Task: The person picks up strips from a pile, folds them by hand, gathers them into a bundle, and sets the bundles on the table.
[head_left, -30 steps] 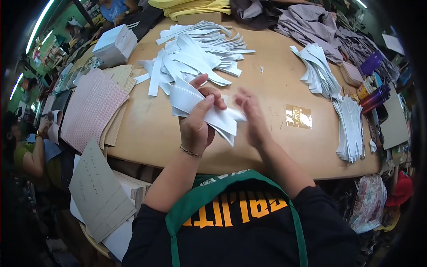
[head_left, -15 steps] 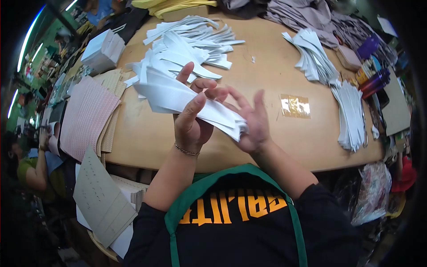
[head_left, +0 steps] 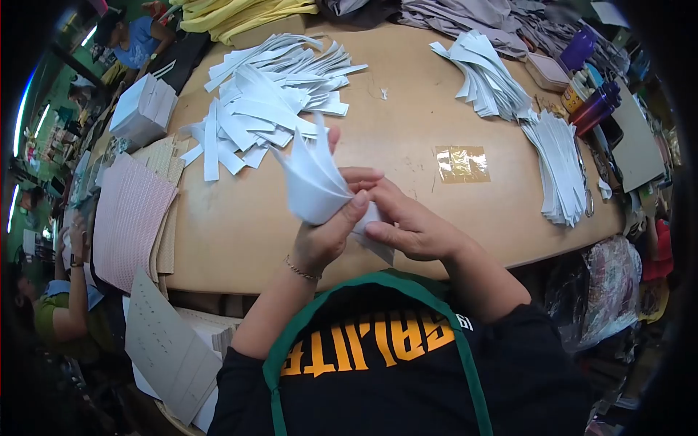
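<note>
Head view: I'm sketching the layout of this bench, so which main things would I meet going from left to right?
Pink textured sheets → held white strips → shiny yellowish film → lower right-hand bundle of white strips → plain grey-brown board.

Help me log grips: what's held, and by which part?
White strips, gripped partway along by the left hand; the right hand is on them, nearer the lower end.

Tube lights (head_left: 25,109) are glowing at the far left, an even light is falling across the surface (head_left: 392,131), the yellow film (head_left: 462,164) is throwing back white glare, and the wide view is bowing everything near the edges while black is swallowing the dim corners.
</note>
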`<state>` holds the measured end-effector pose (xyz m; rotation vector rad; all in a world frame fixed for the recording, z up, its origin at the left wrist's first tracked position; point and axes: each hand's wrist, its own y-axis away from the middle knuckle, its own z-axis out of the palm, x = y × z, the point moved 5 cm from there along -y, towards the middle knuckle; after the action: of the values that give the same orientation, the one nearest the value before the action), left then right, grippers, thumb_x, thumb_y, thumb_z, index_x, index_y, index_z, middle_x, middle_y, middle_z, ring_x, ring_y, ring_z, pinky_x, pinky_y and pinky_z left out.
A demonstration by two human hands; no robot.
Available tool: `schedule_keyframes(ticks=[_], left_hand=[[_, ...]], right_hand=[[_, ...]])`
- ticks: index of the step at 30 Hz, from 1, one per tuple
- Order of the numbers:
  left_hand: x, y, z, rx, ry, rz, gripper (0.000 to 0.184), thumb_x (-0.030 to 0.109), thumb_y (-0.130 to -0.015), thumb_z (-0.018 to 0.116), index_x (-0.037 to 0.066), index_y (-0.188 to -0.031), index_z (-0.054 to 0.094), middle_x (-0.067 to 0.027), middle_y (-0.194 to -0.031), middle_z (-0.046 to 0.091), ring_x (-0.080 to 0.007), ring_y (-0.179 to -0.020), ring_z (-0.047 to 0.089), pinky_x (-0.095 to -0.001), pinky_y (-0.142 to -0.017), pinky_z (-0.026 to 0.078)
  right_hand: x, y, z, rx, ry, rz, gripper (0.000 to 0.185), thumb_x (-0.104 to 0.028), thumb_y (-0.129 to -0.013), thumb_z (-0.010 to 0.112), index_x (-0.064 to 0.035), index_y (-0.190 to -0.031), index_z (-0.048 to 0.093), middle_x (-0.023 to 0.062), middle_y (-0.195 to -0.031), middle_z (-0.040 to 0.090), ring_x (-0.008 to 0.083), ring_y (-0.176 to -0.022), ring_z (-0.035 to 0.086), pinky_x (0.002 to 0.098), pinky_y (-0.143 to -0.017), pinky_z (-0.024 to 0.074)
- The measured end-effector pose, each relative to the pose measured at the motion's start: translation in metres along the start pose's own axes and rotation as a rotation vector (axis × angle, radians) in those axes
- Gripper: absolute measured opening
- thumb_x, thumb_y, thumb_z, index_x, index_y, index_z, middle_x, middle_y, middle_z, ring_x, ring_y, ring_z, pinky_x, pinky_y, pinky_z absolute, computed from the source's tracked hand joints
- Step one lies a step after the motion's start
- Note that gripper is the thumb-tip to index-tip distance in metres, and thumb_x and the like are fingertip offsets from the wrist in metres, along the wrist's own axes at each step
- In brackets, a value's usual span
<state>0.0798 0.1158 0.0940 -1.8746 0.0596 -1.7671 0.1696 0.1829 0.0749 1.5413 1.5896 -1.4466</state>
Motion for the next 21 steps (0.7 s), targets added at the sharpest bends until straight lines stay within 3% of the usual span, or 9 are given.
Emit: schedule_keyframes(ticks=[2, 4, 7, 12, 14, 16, 17, 20, 21], left_hand=[[-0.014, -0.004, 0.003, -0.04, 0.164, -0.066, 0.051, 0.01, -0.077, 0.052, 0.003, -0.123, 0.032, -0.0143, -0.135, 0.021, -0.0222, -0.123, 0.024, -0.0348, -0.097, 0.022], [-0.028, -0.01, 0.005, -0.077, 0.298, -0.157, 0.066, 0.011, -0.076, 0.054, 0.004, -0.131, 0.018, -0.0121, -0.133, 0.026, -0.0239, -0.12, 0.03, -0.0344, -0.095, 0.028], [-0.038, -0.054, 0.013, -0.079, 0.825, -0.34, 0.053, 0.015, -0.078, 0.054, 0.002, -0.124, 0.031, -0.0118, -0.116, 0.044, -0.0268, -0.105, 0.047, -0.0354, -0.086, 0.038], [-0.059, -0.103, -0.015, 0.275, 0.06, -0.393, 0.065, 0.031, -0.075, 0.062, -0.003, -0.122, 0.034, -0.0176, -0.118, 0.043, -0.0236, -0.099, 0.05, -0.0309, -0.086, 0.037], [-0.069, -0.087, -0.04, 0.316, -0.112, -0.255, 0.06, 0.029, -0.074, 0.062, -0.005, -0.117, 0.038, -0.0197, -0.118, 0.043, -0.0197, -0.094, 0.052, -0.0283, -0.081, 0.04], [-0.082, -0.062, -0.064, 0.309, -0.158, -0.247, 0.051, 0.026, -0.075, 0.061, -0.004, -0.112, 0.043, -0.0168, -0.113, 0.046, -0.0183, -0.091, 0.053, -0.0266, -0.077, 0.042], [-0.083, -0.044, -0.077, 0.31, -0.157, -0.296, 0.046, 0.024, -0.075, 0.061, -0.003, -0.109, 0.046, -0.015, -0.11, 0.048, -0.0179, -0.089, 0.054, -0.026, -0.076, 0.043], [-0.078, 0.002, -0.127, 0.503, -0.445, -0.14, 0.031, 0.015, -0.074, 0.061, 0.001, -0.1, 0.052, -0.0104, -0.104, 0.048, -0.017, -0.081, 0.056, -0.0266, -0.07, 0.046], [-0.075, 0.014, -0.142, 0.575, -0.515, -0.081, 0.027, 0.013, -0.074, 0.061, 0.001, -0.098, 0.053, -0.0099, -0.103, 0.047, -0.0171, -0.08, 0.056, -0.0268, -0.069, 0.046]], right_hand=[[0.008, 0.016, 0.001, -0.073, -0.246, 0.356, 0.033, -0.026, -0.084, 0.049, -0.0025, -0.107, 0.045, 0.0081, -0.095, 0.051, 0.0143, -0.088, 0.049, 0.0267, -0.077, 0.0393], [0.001, 0.021, 0.002, 0.121, -0.48, 0.269, 0.031, -0.02, -0.083, 0.052, -0.0017, -0.107, 0.044, 0.0039, -0.091, 0.051, 0.0115, -0.082, 0.049, 0.0251, -0.072, 0.0405], [0.004, 0.031, -0.025, 0.312, -0.352, 0.385, 0.027, -0.011, -0.082, 0.052, 0.0002, -0.106, 0.045, 0.0018, -0.087, 0.052, 0.0076, -0.078, 0.049, 0.0221, -0.069, 0.0407], [0.018, 0.069, -0.079, 0.572, -0.257, 0.461, 0.029, -0.011, -0.082, 0.05, 0.0015, -0.108, 0.046, 0.0031, -0.084, 0.054, 0.0058, -0.072, 0.049, 0.0201, -0.065, 0.041], [0.053, 0.104, -0.106, 0.573, 0.139, 0.807, 0.026, -0.011, -0.081, 0.05, 0.0035, -0.103, 0.05, 0.0089, -0.08, 0.056, 0.0119, -0.07, 0.053, 0.0247, -0.063, 0.0427], [0.059, 0.116, -0.107, 0.554, 0.763, 0.617, 0.026, -0.013, -0.079, 0.052, 0.0052, -0.098, 0.052, 0.0157, -0.074, 0.056, 0.0234, -0.067, 0.055, 0.0321, -0.063, 0.0434], [0.062, 0.117, -0.107, 0.484, 0.804, 0.666, 0.029, -0.016, -0.076, 0.055, 0.0054, -0.095, 0.053, 0.0196, -0.074, 0.054, 0.0338, -0.067, 0.053, 0.0395, -0.064, 0.0422], [0.047, 0.095, -0.099, 0.151, 1.323, 0.911, 0.028, -0.018, -0.074, 0.058, 0.0029, -0.093, 0.054, 0.0186, -0.08, 0.054, 0.0344, -0.073, 0.052, 0.0408, -0.068, 0.0414], [0.032, 0.075, -0.095, 0.202, 1.394, 0.77, 0.028, -0.018, -0.074, 0.06, 0.0024, -0.092, 0.054, 0.0183, -0.082, 0.054, 0.034, -0.076, 0.051, 0.0406, -0.069, 0.041]])
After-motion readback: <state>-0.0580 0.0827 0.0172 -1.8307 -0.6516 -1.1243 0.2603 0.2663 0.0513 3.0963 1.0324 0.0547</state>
